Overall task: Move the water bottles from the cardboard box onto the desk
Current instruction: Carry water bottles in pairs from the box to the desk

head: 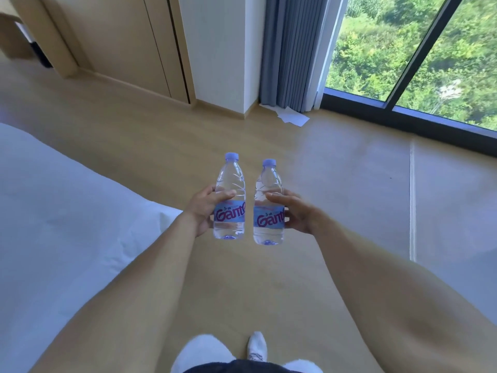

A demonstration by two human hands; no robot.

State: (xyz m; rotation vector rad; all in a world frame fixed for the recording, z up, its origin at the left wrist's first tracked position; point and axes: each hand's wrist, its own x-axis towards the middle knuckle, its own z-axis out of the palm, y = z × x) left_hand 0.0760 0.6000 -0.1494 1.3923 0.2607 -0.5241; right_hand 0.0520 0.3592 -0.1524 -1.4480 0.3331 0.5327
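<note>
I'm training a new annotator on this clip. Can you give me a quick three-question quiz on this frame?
1. True or false: each hand holds one water bottle.
2. What lies to the person's left? A) bed B) cardboard box C) sink
3. Are the bottle caps on or off?

Key:
1. True: left hand grips the left bottle, right hand the right bottle.
2. A, the bed.
3. On.

Bed (pixel 53 211) left, window (pixel 403 63) right
</note>
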